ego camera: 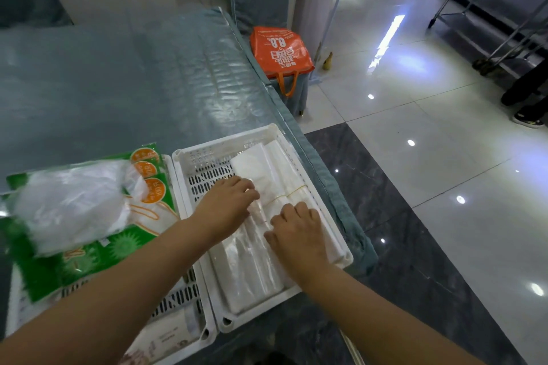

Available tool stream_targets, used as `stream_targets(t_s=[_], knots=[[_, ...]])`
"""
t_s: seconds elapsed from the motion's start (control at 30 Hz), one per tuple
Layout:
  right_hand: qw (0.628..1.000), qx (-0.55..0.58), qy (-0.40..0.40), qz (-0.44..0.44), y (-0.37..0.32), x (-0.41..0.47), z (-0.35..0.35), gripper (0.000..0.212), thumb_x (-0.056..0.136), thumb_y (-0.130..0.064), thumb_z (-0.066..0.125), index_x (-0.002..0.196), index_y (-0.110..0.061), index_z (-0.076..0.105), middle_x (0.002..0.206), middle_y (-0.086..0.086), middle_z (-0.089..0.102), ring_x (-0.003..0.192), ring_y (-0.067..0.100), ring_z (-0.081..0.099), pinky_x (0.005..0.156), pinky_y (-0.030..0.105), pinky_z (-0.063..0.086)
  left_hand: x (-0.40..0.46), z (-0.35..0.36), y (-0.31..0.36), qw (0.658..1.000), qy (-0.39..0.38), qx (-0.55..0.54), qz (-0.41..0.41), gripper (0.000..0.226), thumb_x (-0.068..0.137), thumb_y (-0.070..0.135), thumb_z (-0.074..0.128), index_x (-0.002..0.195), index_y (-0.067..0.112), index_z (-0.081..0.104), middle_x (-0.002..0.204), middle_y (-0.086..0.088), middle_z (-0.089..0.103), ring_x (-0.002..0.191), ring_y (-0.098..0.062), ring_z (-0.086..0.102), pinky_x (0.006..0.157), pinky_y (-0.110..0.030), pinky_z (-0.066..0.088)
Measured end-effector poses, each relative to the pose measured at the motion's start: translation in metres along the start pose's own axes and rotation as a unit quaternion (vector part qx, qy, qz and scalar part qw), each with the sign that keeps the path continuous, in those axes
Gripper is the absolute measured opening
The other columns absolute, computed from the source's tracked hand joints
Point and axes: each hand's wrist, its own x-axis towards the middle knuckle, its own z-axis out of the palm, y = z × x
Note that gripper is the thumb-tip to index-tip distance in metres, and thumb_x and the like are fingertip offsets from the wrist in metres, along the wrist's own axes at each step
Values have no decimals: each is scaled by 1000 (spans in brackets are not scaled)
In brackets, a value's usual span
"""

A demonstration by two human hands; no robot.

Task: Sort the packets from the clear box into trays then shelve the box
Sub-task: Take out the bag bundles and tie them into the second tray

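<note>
Packets [267, 225] fill the right tray [207, 154] on a plastic-covered table [118, 74] beside glossy floor tiles [430, 157], left hand [226, 204] and right hand [298, 234] pressing them with relaxed fingers.

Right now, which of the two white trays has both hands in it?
The right tray, nearest the table edge, holding clear banded packets. Both the left hand and right hand rest on them. The left tray holds green packets instead.

I see a matt white perforated plastic tray [207, 157], glossy clear film packets [252, 261], bench [118, 83] under shiny wrinkled plastic sheeting.
</note>
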Motion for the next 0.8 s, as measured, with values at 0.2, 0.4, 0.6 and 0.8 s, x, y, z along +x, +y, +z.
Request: stream_targets(t_s=[0.2, 0.4, 0.6, 0.8], knots=[[995, -1, -67, 72, -11, 13, 9, 31, 86, -45, 47, 88, -19, 63, 93, 1, 54, 91, 21, 39, 76, 39, 28, -32, 6, 6, 997, -30, -49, -56, 50, 82, 40, 58, 130, 28, 47, 146, 1, 39, 132, -19, 33, 104, -36, 30], [995, 4, -54, 85, -14, 15, 13, 27, 84, -42, 49, 84, -18, 64, 88, 1, 56, 89, 21, 41, 76, 39, 29, -45, 13, 19, 994, -52, -65, -72, 67, 80, 45, 59, 139, 23, 37, 152, -5, 29, 141, -17, 18, 113, -34, 17], [997, 60, -16, 43, 12, 4, 1, 21, 85, -39, 56, 92, -22, 66, 91, -2, 58, 88, 19, 44, 78, 36, 34, -37, 16, 30, 995, -53, -50, -65, 66, 82, 42, 56, 140, 23, 33, 152, -4, 29, 141, -19, 19, 114, -38, 15], [990, 95, 18, 101, 65, -21, -18, 24, 87, -24, 63, 109, -15, 63, 104, 7, 65, 91, 21, 59, 85, 32, 49, -15, 26, 76, 997, -31, -61, 39, 64, 85, 45, 54, 141, 32, 25, 153, 0, 27, 140, -22, 20, 113, -38, 8]])
